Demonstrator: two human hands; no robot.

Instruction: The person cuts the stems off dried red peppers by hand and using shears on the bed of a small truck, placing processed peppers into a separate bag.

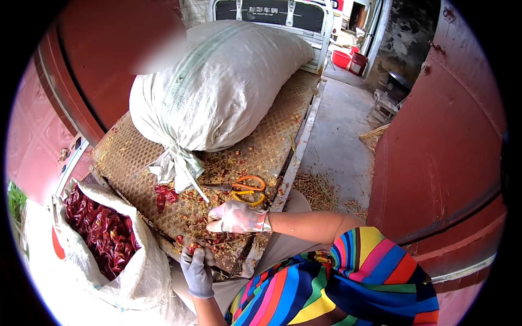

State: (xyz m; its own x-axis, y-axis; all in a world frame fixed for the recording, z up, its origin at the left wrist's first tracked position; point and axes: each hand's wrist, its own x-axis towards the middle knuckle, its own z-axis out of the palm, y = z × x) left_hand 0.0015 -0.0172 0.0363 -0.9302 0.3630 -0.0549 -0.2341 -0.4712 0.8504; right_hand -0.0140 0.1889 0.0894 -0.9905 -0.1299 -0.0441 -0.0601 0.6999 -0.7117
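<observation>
My left hand (198, 270), in a grey glove, grips a small red dried chili (193, 248) at the near edge of the rusty patterned metal platform (117, 157). My right hand (237, 217), in a white and pink glove, is curled just above and to the right, over seed and stem bits; what it holds, if anything, is hidden. Just beyond it lie scissors (247, 183) with orange and yellow handles, beside several loose red chilies (163, 196). An open white sack (144, 280) full of dark red chilies (100, 228) stands at the left.
A large tied white sack (217, 87) rests on the platform. Red metal doors flank it, left (92, 65) and right (435, 152). A concrete passage (331, 125) with scattered stems (321, 190) leads back to red buckets (341, 58) by a doorway.
</observation>
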